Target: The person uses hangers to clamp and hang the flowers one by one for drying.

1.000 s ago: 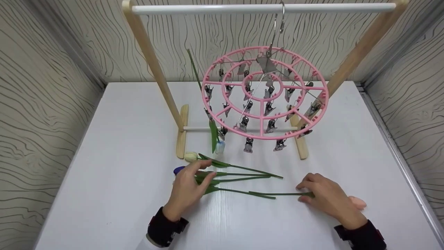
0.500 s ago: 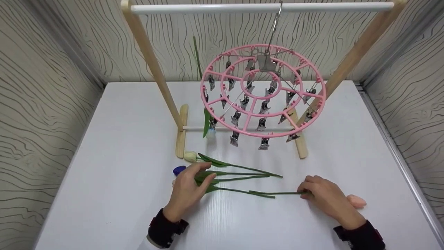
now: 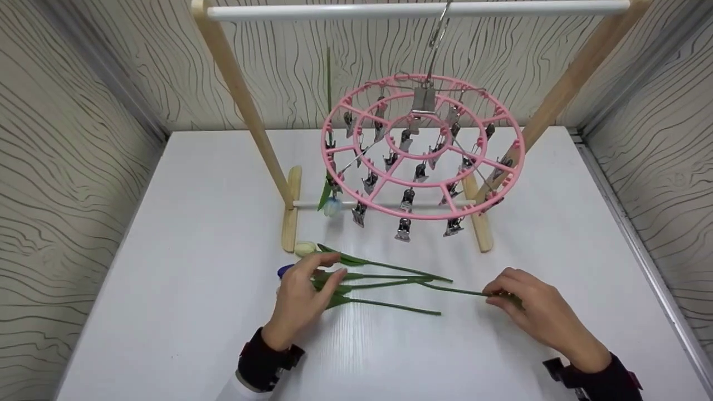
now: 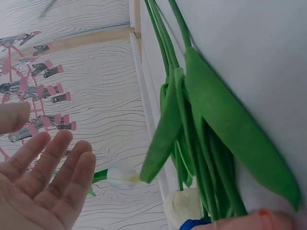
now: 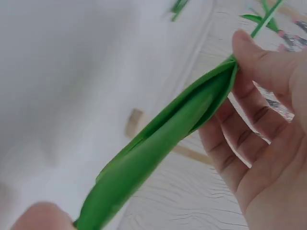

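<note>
My right hand (image 3: 543, 312) pinches the green stem of an artificial tulip (image 3: 454, 289) between thumb and fingers, just by its leaves (image 5: 144, 163). The stem points left, and a peach bloom (image 5: 43, 218) peeks in at the lower corner of the right wrist view; my hand covers it in the head view. Over the leaves of several tulips lying on the table, my left hand (image 3: 301, 292) hovers with fingers apart, gripping nothing. Among those lie a cream tulip (image 3: 305, 248) and a dark blue tulip (image 3: 285, 270); another bloom there is mostly hidden by the hand.
A pink round clip hanger (image 3: 422, 216) with many metal clips hangs from the white bar (image 3: 334, 11) of a wooden stand (image 3: 242, 100). One white-blue tulip (image 3: 332, 207) hangs bloom-down at its left side. The white table (image 3: 184, 312) stands against patterned walls.
My right hand has closed on the tulip stem and shifted it up and right, its tip now crossing the other stems. The hanger has turned, carrying its hanging tulip. My left hand barely moved.
</note>
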The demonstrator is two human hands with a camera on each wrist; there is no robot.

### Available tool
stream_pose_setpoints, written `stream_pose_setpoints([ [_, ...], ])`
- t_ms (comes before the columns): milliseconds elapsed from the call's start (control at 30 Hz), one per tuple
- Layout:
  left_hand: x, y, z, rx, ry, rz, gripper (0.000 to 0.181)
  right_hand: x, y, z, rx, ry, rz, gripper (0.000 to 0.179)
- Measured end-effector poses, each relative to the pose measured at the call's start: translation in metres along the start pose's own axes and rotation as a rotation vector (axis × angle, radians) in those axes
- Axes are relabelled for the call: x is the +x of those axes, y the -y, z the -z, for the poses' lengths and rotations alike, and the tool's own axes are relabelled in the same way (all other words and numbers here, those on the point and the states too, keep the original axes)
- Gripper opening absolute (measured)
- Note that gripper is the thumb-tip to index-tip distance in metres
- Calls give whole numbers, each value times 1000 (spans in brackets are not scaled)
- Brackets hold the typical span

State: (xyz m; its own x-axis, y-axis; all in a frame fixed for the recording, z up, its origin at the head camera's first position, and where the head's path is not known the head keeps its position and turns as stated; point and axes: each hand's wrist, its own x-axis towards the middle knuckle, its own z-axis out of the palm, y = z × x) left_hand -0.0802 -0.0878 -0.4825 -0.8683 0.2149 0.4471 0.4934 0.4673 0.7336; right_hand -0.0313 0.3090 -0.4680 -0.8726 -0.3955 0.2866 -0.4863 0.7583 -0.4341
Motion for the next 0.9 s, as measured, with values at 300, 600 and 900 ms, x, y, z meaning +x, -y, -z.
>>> stream_pose_setpoints([
  [300,6,-15,-1,-63,-17,-30,24,31,57,27,431,-150,135,39],
  [600,11,-36,-5,-200,44,-25,20,63,92,13,809,-184,263,30],
  [900,11,-49,-21,-238,147,-97,24,84,116,-6,869,-139,274,27],
])
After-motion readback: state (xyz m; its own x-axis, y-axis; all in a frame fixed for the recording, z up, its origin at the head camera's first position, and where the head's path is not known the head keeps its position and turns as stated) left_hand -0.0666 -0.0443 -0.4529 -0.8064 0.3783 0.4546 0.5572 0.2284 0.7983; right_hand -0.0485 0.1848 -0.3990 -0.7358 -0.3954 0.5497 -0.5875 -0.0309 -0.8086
